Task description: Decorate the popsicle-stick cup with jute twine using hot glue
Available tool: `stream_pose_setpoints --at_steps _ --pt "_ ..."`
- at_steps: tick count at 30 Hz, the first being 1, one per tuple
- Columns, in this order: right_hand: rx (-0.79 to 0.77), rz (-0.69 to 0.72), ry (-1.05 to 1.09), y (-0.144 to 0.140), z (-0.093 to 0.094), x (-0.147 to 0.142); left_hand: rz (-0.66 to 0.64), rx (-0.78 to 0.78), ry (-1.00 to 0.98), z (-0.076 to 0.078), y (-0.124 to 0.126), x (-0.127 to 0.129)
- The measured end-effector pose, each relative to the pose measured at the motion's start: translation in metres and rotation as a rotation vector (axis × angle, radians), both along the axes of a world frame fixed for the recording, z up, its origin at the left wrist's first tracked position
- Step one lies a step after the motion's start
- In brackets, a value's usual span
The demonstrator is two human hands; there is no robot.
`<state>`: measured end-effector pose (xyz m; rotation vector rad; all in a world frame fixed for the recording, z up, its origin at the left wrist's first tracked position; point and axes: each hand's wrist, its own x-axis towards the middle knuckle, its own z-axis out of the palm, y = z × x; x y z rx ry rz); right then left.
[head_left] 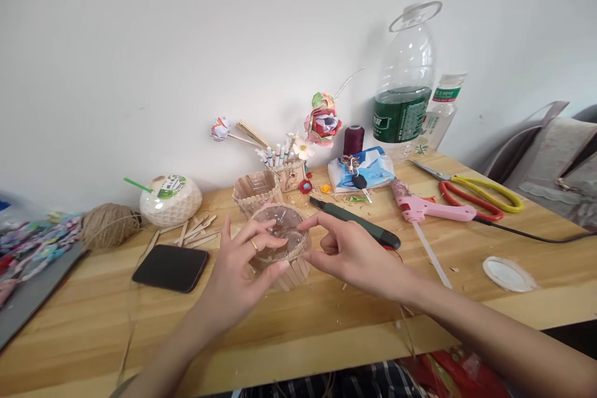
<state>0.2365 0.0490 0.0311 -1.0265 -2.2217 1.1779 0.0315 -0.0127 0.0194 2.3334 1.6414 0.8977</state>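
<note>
A clear plastic cup [295, 273], its outside lined with flat wooden sticks, is held above the front part of the table. Twine appears to run around its rim. My left hand [245, 267], a ring on one finger, grips the cup's near left side, with fingers over the rim and the thumb outside. On the right side, my right hand [347, 249] pinches the rim between index finger and thumb, the other fingers curled. Just behind stands a second stick-covered container [256, 193]. The cup's underside is hidden.
A black phone [170, 267], loose wooden sticks [198, 233] and a twine ball [109, 224] lie left. To the right are a dark green cutter-like tool [359, 224], a pink glue gun [433, 208], scissors [471, 189] and a round lid [508, 273]. A large bottle [403, 87] stands behind.
</note>
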Motion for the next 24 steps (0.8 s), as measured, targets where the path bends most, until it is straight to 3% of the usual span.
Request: stream_pose_setpoints --at_steps 7,14,19,21,24 --pt "0.067 -0.033 -0.068 -0.014 0.004 0.004 -0.194 -0.082 0.127 0.014 0.006 -0.021" --pt "0.080 -0.042 -0.059 -0.008 -0.003 0.005 -0.131 -0.086 0.176 0.013 0.003 -0.011" --pt "0.115 0.062 -0.082 0.000 -0.003 0.016 -0.098 -0.091 0.153 0.010 -0.004 -0.010" --pt "0.173 0.093 -0.065 0.002 -0.003 0.025 -0.095 -0.047 0.081 0.010 -0.006 -0.013" --pt "0.366 0.006 0.018 0.001 -0.002 0.040 -0.078 0.174 -0.101 0.007 -0.008 -0.017"
